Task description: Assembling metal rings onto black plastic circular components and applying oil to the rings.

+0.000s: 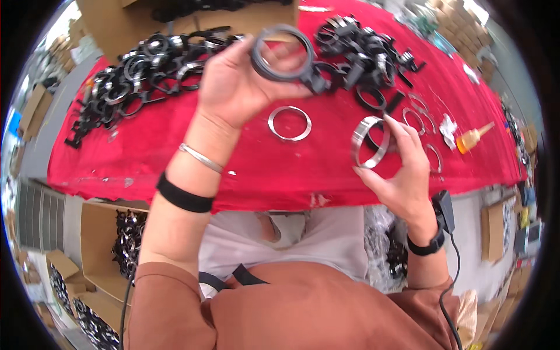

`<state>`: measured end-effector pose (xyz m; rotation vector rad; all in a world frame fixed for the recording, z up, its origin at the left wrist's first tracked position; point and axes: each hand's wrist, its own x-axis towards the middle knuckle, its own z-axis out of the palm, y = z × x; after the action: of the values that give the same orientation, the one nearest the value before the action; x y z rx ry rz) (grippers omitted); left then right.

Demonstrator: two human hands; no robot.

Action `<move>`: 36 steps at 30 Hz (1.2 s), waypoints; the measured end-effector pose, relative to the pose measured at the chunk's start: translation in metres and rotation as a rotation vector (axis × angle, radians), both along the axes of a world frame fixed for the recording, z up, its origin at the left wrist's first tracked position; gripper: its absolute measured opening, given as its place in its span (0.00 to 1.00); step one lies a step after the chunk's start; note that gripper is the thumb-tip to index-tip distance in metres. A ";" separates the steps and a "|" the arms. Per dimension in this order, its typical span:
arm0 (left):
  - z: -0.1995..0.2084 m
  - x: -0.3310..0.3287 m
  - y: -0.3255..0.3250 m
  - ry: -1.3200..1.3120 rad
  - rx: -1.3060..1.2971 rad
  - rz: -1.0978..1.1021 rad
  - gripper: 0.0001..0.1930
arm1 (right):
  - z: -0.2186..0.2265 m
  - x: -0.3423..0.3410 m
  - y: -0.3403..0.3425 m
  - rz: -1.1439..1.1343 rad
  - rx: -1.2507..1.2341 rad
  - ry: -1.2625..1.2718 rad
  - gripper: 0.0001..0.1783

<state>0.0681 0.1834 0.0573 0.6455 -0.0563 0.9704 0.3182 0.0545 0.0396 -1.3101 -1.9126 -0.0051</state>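
Observation:
My left hand [236, 81] is raised above the red cloth and grips a dark grey plastic ring with a tab [284, 55], held up on edge. My right hand [399, 169] holds a shiny metal ring band [368, 141] between thumb and fingers, just above the cloth. A second flat metal ring [289, 123] lies on the red table [175, 151] between my two hands.
Heaps of black and silver ring parts [146, 70] lie at the back left, another heap [364, 49] at the back right. Thin metal rings [417, 119] and an orange glue bottle [472, 137] lie right. Cardboard boxes of parts [125, 239] stand below the table's left.

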 end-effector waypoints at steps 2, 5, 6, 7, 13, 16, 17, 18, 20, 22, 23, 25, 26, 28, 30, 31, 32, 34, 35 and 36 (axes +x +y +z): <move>-0.007 -0.001 -0.011 0.036 -0.101 0.046 0.23 | 0.009 -0.007 0.008 0.101 -0.074 0.185 0.41; -0.034 -0.019 -0.016 0.010 -0.125 -0.099 0.30 | 0.034 -0.027 0.018 0.250 -0.036 0.166 0.40; -0.036 -0.019 -0.023 0.070 -0.176 -0.043 0.30 | 0.039 -0.032 0.023 0.286 -0.057 0.178 0.40; -0.036 -0.018 -0.031 0.131 -0.230 0.010 0.30 | 0.046 -0.037 0.027 0.319 -0.059 0.123 0.39; -0.034 -0.012 -0.074 0.250 -0.354 0.037 0.28 | 0.063 -0.067 0.031 0.432 -0.168 -0.147 0.42; -0.041 -0.020 -0.074 0.178 -0.375 -0.037 0.30 | 0.064 -0.078 0.033 0.522 -0.076 -0.296 0.40; -0.046 -0.023 -0.072 0.176 -0.380 -0.032 0.30 | 0.063 -0.081 0.033 0.529 -0.079 -0.296 0.40; -0.049 -0.025 -0.071 0.078 -0.380 -0.098 0.31 | 0.062 -0.083 0.033 0.531 -0.070 -0.324 0.40; -0.050 -0.028 -0.071 -0.022 -0.380 -0.163 0.32 | 0.061 -0.087 0.034 0.535 -0.063 -0.354 0.41; -0.045 -0.029 -0.074 0.238 -0.368 -0.145 0.35 | 0.062 -0.090 0.035 0.574 -0.127 -0.365 0.41; -0.046 -0.030 -0.074 0.235 -0.368 -0.145 0.35 | 0.060 -0.091 0.036 0.575 -0.128 -0.367 0.41; -0.047 -0.030 -0.075 0.275 -0.398 -0.200 0.37 | 0.056 -0.092 0.038 0.616 -0.121 -0.369 0.41; -0.048 -0.031 -0.075 0.275 -0.398 -0.195 0.37 | 0.054 -0.093 0.039 0.620 -0.120 -0.369 0.41; -0.051 -0.032 -0.076 0.285 -0.385 -0.217 0.38 | 0.049 -0.094 0.042 0.628 -0.180 -0.354 0.41; -0.056 -0.031 -0.074 0.266 -0.388 -0.222 0.38 | 0.049 -0.097 0.043 0.646 -0.165 -0.345 0.39; -0.058 -0.031 -0.073 0.248 -0.394 -0.228 0.39 | 0.049 -0.097 0.043 0.664 -0.152 -0.334 0.36; -0.058 -0.031 -0.072 0.249 -0.392 -0.226 0.39 | 0.048 -0.097 0.044 0.666 -0.150 -0.334 0.36; -0.058 -0.030 -0.074 0.292 -0.406 -0.170 0.40 | 0.047 -0.097 0.045 0.674 -0.142 -0.327 0.36; -0.057 -0.028 -0.074 0.292 -0.402 -0.172 0.40 | 0.047 -0.097 0.046 0.671 -0.139 -0.328 0.36; -0.054 -0.027 -0.075 0.361 -0.383 -0.130 0.40 | 0.047 -0.096 0.046 0.684 -0.171 -0.313 0.37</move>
<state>0.0414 0.1079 0.0029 0.4472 0.3946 0.7019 0.2219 0.1008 0.0869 -0.7233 -2.5951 0.3209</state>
